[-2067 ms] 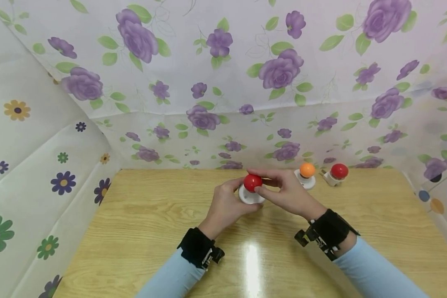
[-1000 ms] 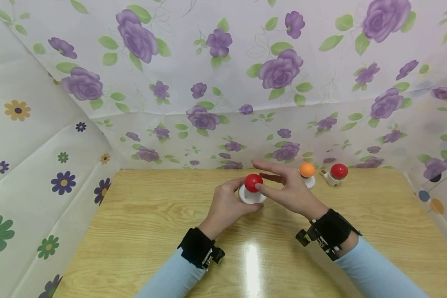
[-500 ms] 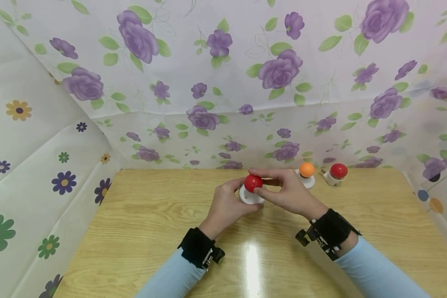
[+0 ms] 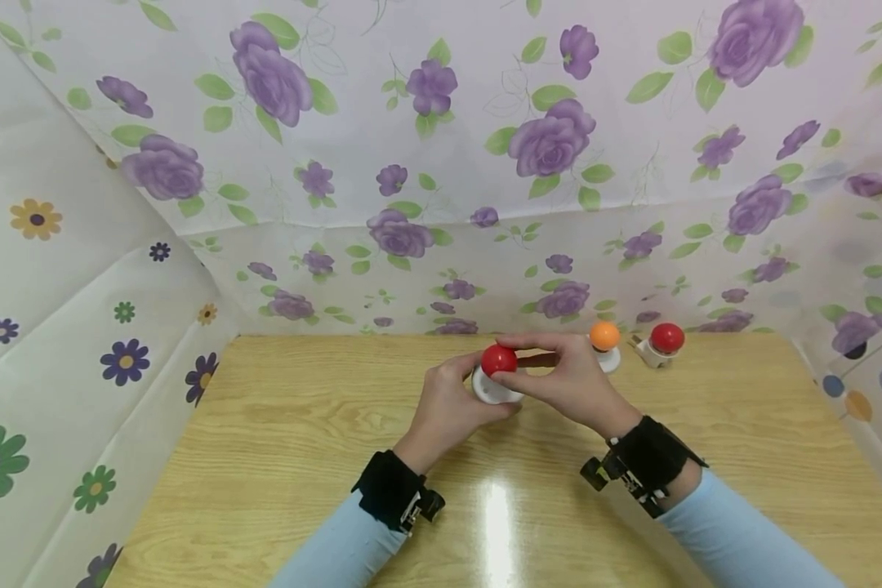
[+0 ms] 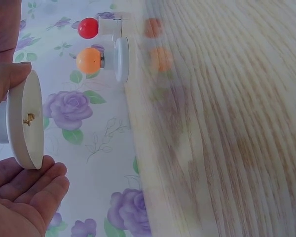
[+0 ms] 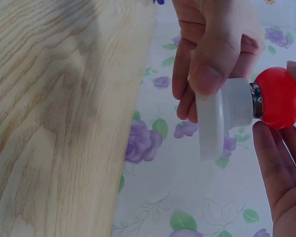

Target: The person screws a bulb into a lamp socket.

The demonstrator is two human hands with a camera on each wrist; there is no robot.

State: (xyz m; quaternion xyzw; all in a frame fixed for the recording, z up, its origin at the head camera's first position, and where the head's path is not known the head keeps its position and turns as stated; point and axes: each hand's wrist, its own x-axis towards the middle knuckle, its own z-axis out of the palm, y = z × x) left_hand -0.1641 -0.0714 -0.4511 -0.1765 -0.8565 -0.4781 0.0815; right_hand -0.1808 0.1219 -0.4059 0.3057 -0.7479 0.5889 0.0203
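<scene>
My left hand [image 4: 448, 405] grips a round white lamp holder [image 6: 212, 123] by the rim of its base, raised off the table. In the left wrist view the underside of the lamp holder [image 5: 33, 133] shows, with small brass-coloured screws in the middle. A red light bulb [image 6: 281, 98] sits at the socket, and part of its metal screw cap is visible between bulb and socket. My right hand [image 4: 566, 380] pinches this red bulb [image 4: 498, 359] between thumb and fingers.
An orange bulb [image 4: 605, 335] stands in another white round holder [image 4: 608, 359] at the table's back edge. Right of it lies a red bulb [image 4: 667, 337] in a white plug-in socket [image 4: 654, 354] with prongs. Flowered cloth [image 4: 338, 180] hangs behind the wooden table [image 4: 301, 457].
About a second ago my right fingers were spread off the red bulb; now they have closed round it again, the thumb lying further across its front. The left hand keeps its hold.
</scene>
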